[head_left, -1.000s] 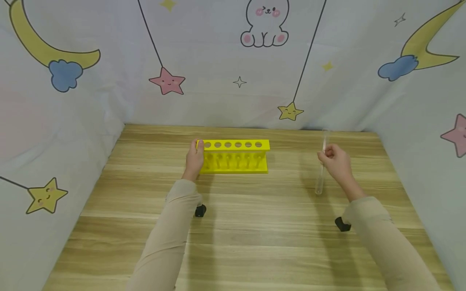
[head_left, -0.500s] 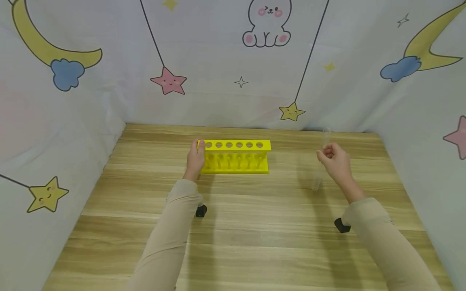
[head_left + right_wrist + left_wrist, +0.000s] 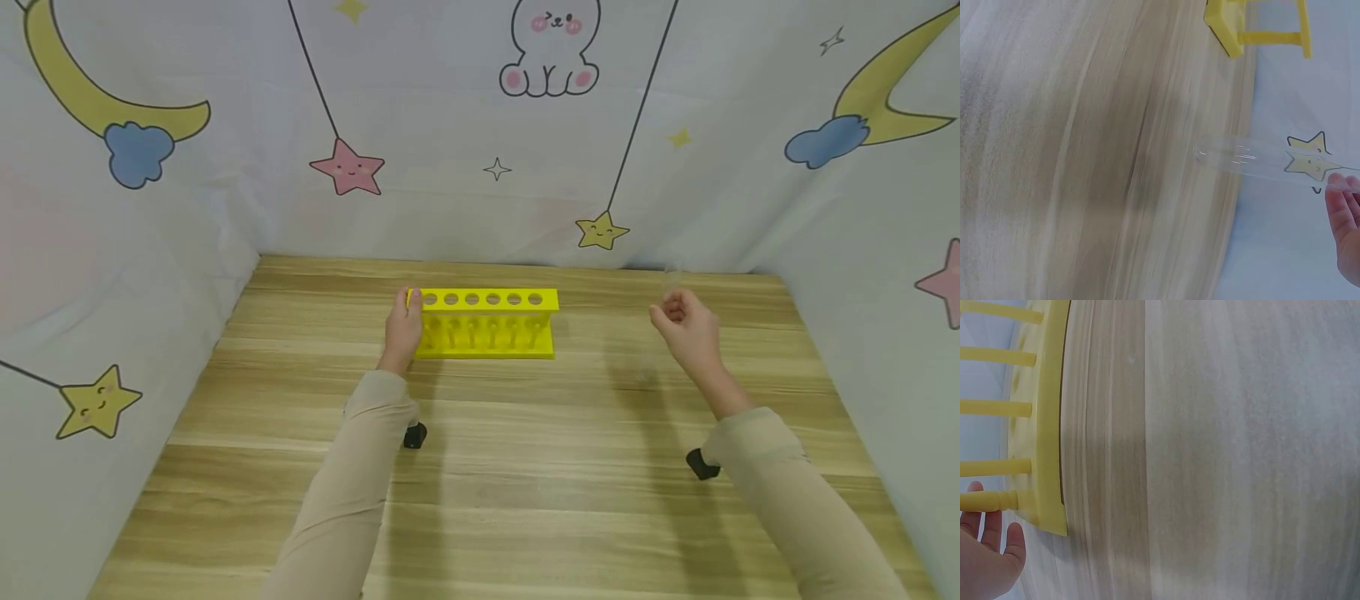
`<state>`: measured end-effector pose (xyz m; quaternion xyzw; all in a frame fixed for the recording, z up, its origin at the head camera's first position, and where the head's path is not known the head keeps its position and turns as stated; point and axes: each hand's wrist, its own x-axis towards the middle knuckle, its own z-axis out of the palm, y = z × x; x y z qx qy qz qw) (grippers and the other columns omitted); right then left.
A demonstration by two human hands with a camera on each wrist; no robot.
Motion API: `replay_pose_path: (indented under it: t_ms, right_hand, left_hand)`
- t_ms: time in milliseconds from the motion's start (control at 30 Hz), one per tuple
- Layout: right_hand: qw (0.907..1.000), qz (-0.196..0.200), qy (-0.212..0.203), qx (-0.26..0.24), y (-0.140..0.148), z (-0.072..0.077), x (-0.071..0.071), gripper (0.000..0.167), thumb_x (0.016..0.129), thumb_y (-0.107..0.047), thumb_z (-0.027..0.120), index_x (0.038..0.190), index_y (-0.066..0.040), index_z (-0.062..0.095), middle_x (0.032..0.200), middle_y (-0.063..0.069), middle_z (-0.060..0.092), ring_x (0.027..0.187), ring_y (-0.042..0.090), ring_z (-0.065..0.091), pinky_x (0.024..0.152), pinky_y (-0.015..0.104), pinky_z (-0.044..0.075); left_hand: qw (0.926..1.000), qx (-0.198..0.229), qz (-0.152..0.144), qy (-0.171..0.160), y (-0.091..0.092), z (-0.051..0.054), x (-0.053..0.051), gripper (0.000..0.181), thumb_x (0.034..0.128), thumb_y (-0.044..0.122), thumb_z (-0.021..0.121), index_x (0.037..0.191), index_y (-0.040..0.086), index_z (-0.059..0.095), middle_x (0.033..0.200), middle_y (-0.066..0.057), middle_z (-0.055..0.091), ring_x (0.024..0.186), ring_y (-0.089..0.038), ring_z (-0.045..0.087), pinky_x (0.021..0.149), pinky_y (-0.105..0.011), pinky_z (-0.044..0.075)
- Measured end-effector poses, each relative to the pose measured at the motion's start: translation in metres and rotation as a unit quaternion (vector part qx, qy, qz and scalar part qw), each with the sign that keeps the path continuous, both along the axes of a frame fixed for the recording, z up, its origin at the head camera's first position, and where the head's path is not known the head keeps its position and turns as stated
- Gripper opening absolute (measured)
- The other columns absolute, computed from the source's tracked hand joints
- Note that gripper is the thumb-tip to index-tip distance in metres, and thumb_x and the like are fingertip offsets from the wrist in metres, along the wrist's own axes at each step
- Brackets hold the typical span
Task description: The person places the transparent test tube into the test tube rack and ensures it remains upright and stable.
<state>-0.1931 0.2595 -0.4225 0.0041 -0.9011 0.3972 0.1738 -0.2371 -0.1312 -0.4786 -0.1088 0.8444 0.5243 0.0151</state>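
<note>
A yellow rack (image 3: 487, 350) with a row of round holes along its top stands on the wooden table. My left hand (image 3: 402, 331) grips the rack's left end, thumb on the near side; in the left wrist view the fingers of that hand (image 3: 991, 556) reach around the end of the rack (image 3: 1050, 425). To the right of the rack, my right hand (image 3: 688, 333) pinches a clear tube, faint in the head view. The right wrist view shows the tube (image 3: 1235, 155) above the table, its rounded end away from the pinching hand (image 3: 1349, 231).
White cloth walls (image 3: 435, 217) with printed moons, stars and a white animal surround the wooden table (image 3: 525, 467) at the back and sides. A black wrist device (image 3: 414, 435) shows beside the left sleeve, another (image 3: 702, 464) beside the right.
The tube's lower end has risen and shifted left, and my right hand has moved slightly up and left with it. My left hand keeps its grip on the rack.
</note>
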Motion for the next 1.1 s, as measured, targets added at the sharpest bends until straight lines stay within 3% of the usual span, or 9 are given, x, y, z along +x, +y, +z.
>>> replay_pose_path:
  t_ms: [533,1100]
  right_hand:
    - [0.9994,0.020,0.009,-0.026,-0.010,0.012,-0.005,0.026,0.085,-0.014,0.054,0.097,0.009,0.052,0.090,0.023,0.061,0.069,-0.018,0.044,0.063,-0.002,0.038]
    - [0.9954,0.022,0.049,-0.079,-0.023,0.021,-0.008,0.022,0.083,-0.007,0.057,0.099,0.008,0.052,0.085,0.011,0.058,0.070,-0.013,0.049,0.063,0.001,0.041]
  left_hand:
    - [1.0000,-0.005,0.000,0.005,0.000,0.001,0.000,0.060,0.0931,0.050,0.020,0.137,0.008,0.025,0.141,-0.015,0.032,0.129,-0.031,0.029,0.107,-0.044,0.024]
    - [1.0000,-0.003,0.006,0.001,0.001,-0.002,-0.001,0.060,0.0929,0.050,0.020,0.137,0.009,0.025,0.141,-0.015,0.031,0.129,-0.031,0.029,0.106,-0.043,0.025]
